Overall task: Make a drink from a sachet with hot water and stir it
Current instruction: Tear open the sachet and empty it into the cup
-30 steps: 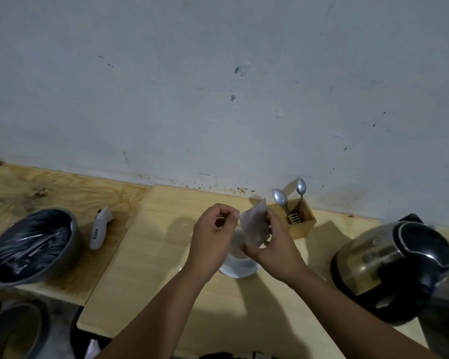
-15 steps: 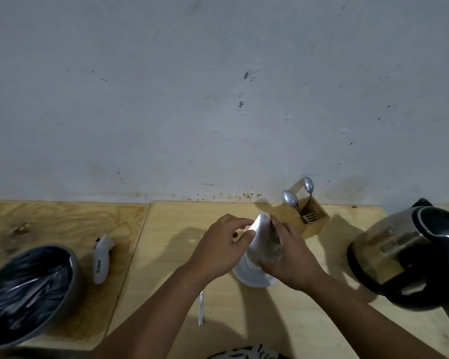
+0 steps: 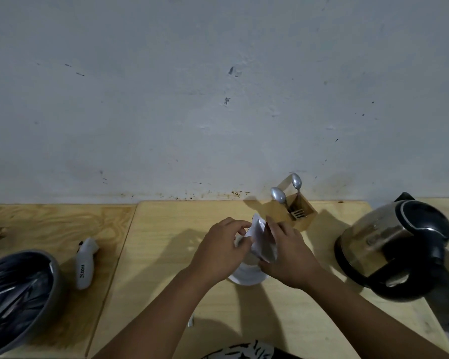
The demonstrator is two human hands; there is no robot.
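Note:
A white sachet (image 3: 257,235) is tilted over a white cup (image 3: 248,275) at the middle of the light wooden table (image 3: 166,255). My right hand (image 3: 287,251) grips the sachet from the right. My left hand (image 3: 221,252) pinches its left edge, fingers closed on it. The cup is mostly hidden under both hands; only its lower white side shows. A steel electric kettle (image 3: 394,244) with a black lid and handle stands at the right. A thin metal utensil (image 3: 191,321) lies on the table beneath my left forearm, mostly hidden.
A small wooden holder (image 3: 300,212) with two spoons and a fork stands by the wall behind the cup. On the left tabletop lie a white handheld object (image 3: 84,263) and a grey bin lined with black plastic (image 3: 16,291). A grey wall rises behind.
The hands have lowered the sachet from chest height down onto the cup and tilted it. The view has shifted, with the kettle and bin now sitting lower in frame.

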